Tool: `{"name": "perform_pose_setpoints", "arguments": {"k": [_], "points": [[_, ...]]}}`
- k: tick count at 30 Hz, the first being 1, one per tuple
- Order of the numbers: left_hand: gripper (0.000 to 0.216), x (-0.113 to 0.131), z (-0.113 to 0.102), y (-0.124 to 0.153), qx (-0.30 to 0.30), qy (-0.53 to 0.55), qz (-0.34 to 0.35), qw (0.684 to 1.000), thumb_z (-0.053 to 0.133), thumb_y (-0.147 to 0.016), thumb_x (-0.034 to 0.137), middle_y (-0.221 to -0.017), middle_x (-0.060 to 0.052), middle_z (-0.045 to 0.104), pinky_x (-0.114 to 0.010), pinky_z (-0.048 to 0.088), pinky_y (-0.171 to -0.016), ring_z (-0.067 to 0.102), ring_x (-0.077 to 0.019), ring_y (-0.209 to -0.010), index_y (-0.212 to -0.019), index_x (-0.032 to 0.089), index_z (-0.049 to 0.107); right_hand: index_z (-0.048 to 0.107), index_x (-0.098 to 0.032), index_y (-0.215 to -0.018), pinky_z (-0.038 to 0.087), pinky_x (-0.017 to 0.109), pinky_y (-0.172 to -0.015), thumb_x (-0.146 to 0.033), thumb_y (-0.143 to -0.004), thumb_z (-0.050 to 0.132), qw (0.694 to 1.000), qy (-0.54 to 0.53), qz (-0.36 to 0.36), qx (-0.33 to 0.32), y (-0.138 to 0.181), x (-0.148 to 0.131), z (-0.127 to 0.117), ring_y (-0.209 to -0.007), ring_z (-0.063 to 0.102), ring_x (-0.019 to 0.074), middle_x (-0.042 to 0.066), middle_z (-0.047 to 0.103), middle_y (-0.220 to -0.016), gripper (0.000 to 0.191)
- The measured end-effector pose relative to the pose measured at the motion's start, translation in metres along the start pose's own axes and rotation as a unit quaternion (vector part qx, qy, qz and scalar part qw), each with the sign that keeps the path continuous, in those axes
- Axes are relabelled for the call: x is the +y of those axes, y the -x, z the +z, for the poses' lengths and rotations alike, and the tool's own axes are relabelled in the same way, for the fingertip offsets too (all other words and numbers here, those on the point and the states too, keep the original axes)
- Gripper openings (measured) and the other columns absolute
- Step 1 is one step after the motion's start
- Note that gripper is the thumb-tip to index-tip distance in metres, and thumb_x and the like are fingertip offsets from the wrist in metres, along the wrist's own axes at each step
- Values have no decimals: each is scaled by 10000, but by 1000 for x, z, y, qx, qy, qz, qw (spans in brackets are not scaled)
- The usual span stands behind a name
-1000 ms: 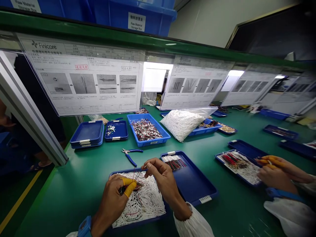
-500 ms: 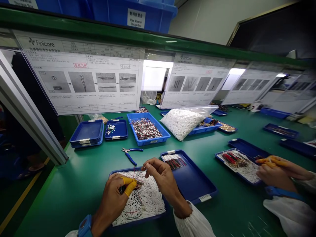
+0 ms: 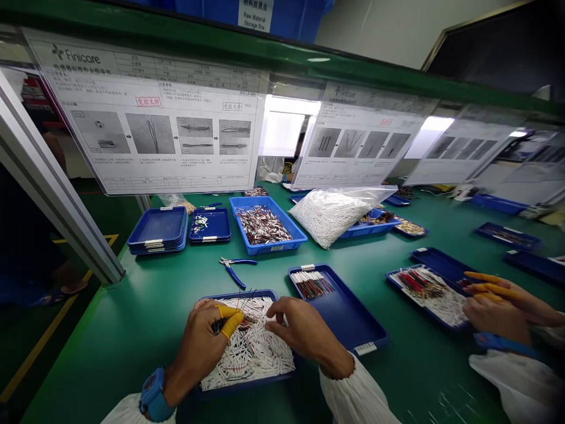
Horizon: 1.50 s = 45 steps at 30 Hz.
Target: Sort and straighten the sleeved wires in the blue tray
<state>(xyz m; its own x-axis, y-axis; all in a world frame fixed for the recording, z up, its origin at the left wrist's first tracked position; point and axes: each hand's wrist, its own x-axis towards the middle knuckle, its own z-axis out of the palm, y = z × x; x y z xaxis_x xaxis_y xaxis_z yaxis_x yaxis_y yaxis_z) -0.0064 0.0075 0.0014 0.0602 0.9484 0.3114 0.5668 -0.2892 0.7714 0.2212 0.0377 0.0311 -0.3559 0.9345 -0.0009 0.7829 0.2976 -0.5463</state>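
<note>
My left hand [image 3: 205,335], with yellow finger cots on thumb and forefinger, pinches thin red and black wires [image 3: 242,301]. Their ends stick up past the fingertips, and more of the bundle shows beneath the hand. Below it lies a blue tray [image 3: 247,386] heaped with short white tubes [image 3: 260,359]. Over that tray's right side hangs my right hand [image 3: 300,327], thumb and forefinger apart above the tubes; I see nothing between them. Whether its fingertips touch the tubes is hard to tell.
Blue-handled cutters [image 3: 238,270] lie behind the tray. To the right, a blue tray [image 3: 348,318] holds a row of white-tipped wires [image 3: 312,284]. Farther back are a bin [image 3: 276,248] of parts and a bag [image 3: 331,218] of white tubes. A co-worker's hands [image 3: 503,306] work at right.
My right hand has left the wire ends at my left fingertips and come down and right over the white tubes. The left hand still holds the wires. The camera view has shifted slightly.
</note>
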Motion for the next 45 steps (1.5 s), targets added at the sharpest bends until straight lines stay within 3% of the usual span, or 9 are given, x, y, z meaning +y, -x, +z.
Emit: {"name": "perform_pose_setpoints", "arguments": {"k": [3, 7, 12, 16, 20, 29, 35, 41, 45], "points": [[147, 3, 0, 0, 6, 12, 10, 1000, 694, -862, 344, -785, -29, 755, -349, 529, -768, 677, -215, -788, -836, 257, 809, 774, -218, -813, 374, 292, -637, -317, -753, 819, 998, 55, 10, -23, 2, -4, 12, -778, 661, 224, 39, 746, -810, 125], [132, 6, -1, 0, 11, 8, 16, 1000, 701, -850, 325, -764, -25, 753, -331, 538, -735, 679, -209, -767, -843, 259, 815, 762, -215, -711, 361, 290, -613, -191, -769, 760, 999, 49, -17, 6, 1, -7, 23, -735, 662, 218, 48, 748, -767, 63], [131, 4, -1, 0, 10, -7, 19, 1000, 690, -861, 298, -769, -22, 754, -345, 537, -775, 679, -206, -771, -854, 256, 814, 736, -216, -679, 363, 286, -567, -208, -826, 711, 993, -97, -62, 14, -1, -2, 17, -615, 608, 193, 34, 721, -691, 150], [128, 6, -2, 0, 6, -7, 21, 1000, 693, -861, 291, -763, -20, 753, -344, 538, -778, 676, -201, -760, -839, 252, 813, 680, -192, -717, 373, 271, -550, -333, -915, 637, 971, -229, -52, 36, -2, -2, 6, -596, 545, 166, 6, 634, -639, 247], [149, 12, -3, -1, 16, 20, 9, 1000, 693, -861, 331, -750, -22, 745, -313, 547, -702, 677, -199, -739, -832, 250, 815, 652, -183, -769, 426, 267, -556, -363, -940, 607, 954, -293, -50, 38, -1, -8, 6, -612, 588, 166, 8, 631, -668, 252], [143, 10, -3, 0, 40, 28, -2, 999, 684, -834, 302, -792, -45, 765, -337, 567, -731, 686, -220, -781, -795, 214, 790, 660, -192, -829, 538, 295, -593, -402, -968, 592, 951, -295, -89, 19, 3, -26, 18, -641, 707, 203, 41, 708, -687, 261], [128, 10, -1, 3, 27, 24, 3, 999, 678, -833, 279, -785, -35, 759, -334, 545, -739, 678, -215, -786, -799, 222, 787, 663, -193, -829, 549, 286, -579, -415, -960, 604, 948, -302, -98, 30, 2, -27, 19, -662, 733, 212, 47, 714, -710, 264], [145, 5, 0, -4, 59, 40, -13, 997, 670, -829, 269, -849, -51, 774, -342, 549, -742, 681, -223, -816, -865, 232, 806, 671, -211, -792, 541, 297, -575, -389, -963, 575, 964, -243, -108, 18, 0, -19, 19, -636, 697, 212, 46, 708, -692, 265], [156, 8, 17, 6, 72, 12, -23, 997, 683, -835, 312, -799, -82, 764, -400, 545, -829, 674, -238, -819, -791, 230, 808, 717, -259, -759, 541, 308, -519, -464, -883, 668, 947, -286, -129, 67, 3, -9, 33, -585, 688, 233, 58, 710, -672, 245]]}}
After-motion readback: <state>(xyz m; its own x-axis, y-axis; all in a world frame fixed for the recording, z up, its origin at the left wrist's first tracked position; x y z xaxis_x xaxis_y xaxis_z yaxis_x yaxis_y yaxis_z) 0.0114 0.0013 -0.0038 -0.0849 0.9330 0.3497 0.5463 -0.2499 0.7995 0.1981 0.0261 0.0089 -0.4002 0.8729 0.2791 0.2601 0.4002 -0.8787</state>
